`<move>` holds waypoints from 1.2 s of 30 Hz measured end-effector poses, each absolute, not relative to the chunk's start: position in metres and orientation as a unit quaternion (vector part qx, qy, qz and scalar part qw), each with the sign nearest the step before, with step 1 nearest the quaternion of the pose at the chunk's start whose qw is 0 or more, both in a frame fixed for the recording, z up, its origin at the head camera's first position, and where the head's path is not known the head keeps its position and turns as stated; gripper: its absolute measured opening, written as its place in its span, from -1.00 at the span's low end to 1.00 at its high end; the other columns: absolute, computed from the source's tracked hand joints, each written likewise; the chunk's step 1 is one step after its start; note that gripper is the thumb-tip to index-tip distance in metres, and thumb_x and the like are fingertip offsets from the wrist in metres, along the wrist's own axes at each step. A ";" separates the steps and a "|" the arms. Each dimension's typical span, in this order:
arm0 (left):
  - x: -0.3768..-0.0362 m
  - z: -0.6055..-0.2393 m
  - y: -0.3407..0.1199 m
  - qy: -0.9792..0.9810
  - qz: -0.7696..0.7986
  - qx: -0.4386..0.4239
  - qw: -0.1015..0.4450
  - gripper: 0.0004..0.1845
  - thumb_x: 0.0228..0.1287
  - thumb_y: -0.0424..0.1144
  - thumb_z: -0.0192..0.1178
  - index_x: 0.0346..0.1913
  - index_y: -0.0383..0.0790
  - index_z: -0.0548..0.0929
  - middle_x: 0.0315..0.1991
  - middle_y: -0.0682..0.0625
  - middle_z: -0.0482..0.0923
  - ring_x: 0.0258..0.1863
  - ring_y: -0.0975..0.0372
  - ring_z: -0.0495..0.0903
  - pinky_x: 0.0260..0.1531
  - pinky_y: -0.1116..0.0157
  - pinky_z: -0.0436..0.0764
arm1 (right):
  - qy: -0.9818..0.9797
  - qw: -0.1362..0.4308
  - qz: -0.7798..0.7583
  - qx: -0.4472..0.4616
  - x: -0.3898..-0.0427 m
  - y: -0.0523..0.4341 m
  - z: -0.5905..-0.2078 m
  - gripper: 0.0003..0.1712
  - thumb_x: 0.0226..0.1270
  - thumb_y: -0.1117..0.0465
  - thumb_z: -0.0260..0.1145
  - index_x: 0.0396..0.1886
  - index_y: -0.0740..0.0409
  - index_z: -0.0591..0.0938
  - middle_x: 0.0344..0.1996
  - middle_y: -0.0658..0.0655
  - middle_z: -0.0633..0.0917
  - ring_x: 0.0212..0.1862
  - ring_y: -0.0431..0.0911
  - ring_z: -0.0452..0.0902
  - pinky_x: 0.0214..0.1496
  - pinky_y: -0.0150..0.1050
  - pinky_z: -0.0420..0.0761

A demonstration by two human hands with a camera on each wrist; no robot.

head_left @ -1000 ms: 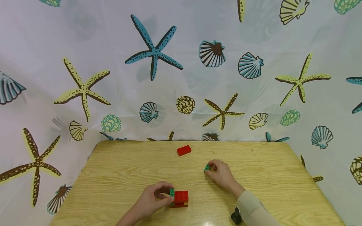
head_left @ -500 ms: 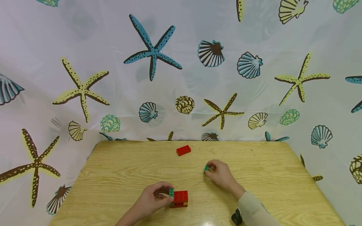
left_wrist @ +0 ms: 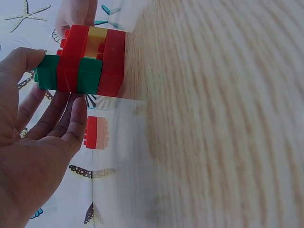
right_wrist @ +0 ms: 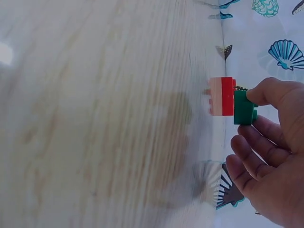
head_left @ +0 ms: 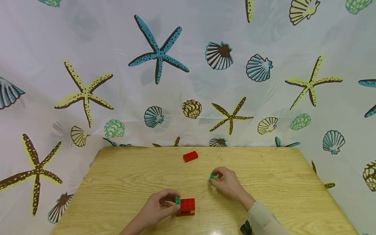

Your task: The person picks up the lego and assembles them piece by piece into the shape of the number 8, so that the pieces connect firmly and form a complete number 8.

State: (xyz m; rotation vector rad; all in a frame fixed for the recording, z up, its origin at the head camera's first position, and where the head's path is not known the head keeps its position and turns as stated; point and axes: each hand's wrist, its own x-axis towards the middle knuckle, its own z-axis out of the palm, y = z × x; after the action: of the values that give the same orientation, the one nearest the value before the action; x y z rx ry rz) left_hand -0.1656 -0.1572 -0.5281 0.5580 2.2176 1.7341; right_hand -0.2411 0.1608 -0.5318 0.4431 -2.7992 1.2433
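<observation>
Near the front of the table, a stack of toy bricks [head_left: 187,205] has red layers above and below, with yellow and green bricks between them in the left wrist view. My left hand [head_left: 158,207] pinches a green brick [left_wrist: 48,72] at the stack's top left end between thumb and fingers. Farther right and back, my right hand [head_left: 230,184] pinches a small green brick [right_wrist: 244,108] by its ends, held over the table. Its studs face away from the tabletop in the right wrist view.
A loose red brick [head_left: 190,156] lies near the table's back edge. A black object [head_left: 246,227] is beside the right sleeve [head_left: 264,217] at the front. A curtain [head_left: 188,81] printed with shells and starfish encloses the back and sides of the wooden table [head_left: 132,173].
My right hand has shifted slightly left with the small green brick. My left hand and the stack stay in place.
</observation>
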 end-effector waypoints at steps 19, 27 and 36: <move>-0.165 -0.526 -0.157 0.768 0.596 0.189 0.135 -0.56 0.45 -0.21 0.38 0.25 -0.38 0.62 0.15 -0.23 0.67 0.06 0.23 0.69 0.00 0.39 0.70 | -0.901 0.025 0.385 0.197 -0.218 0.148 -0.522 -0.77 0.32 0.25 0.48 -0.04 0.14 0.74 -0.13 0.07 0.73 -0.07 -0.03 0.61 -0.05 -0.18 0.63; -0.166 -0.528 -0.157 0.770 0.595 0.187 0.133 -0.57 0.44 -0.20 0.39 0.24 -0.37 0.63 0.14 -0.22 0.68 0.05 0.23 0.69 0.00 0.39 0.70 | -0.895 0.030 0.390 0.212 -0.209 0.143 -0.516 -0.75 0.33 0.23 0.49 -0.02 0.12 0.75 -0.13 0.03 0.74 -0.07 0.01 0.64 -0.10 -0.29 0.58; -0.166 -0.528 -0.157 0.772 0.593 0.186 0.132 -0.56 0.44 -0.19 0.39 0.24 -0.37 0.63 0.16 -0.26 0.67 0.06 0.21 0.69 0.00 0.39 0.70 | -0.882 0.022 0.401 0.248 -0.202 0.137 -0.510 -0.74 0.36 0.18 0.49 0.00 0.09 0.75 -0.13 0.01 0.75 -0.08 0.06 0.64 -0.07 -0.13 0.64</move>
State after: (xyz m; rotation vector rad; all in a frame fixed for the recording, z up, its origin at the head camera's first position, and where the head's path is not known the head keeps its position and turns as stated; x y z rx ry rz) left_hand -0.1661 -0.1566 -0.5276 0.5401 2.2424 1.7206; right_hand -0.2023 0.1371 -0.5099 0.7673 -2.7317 1.2407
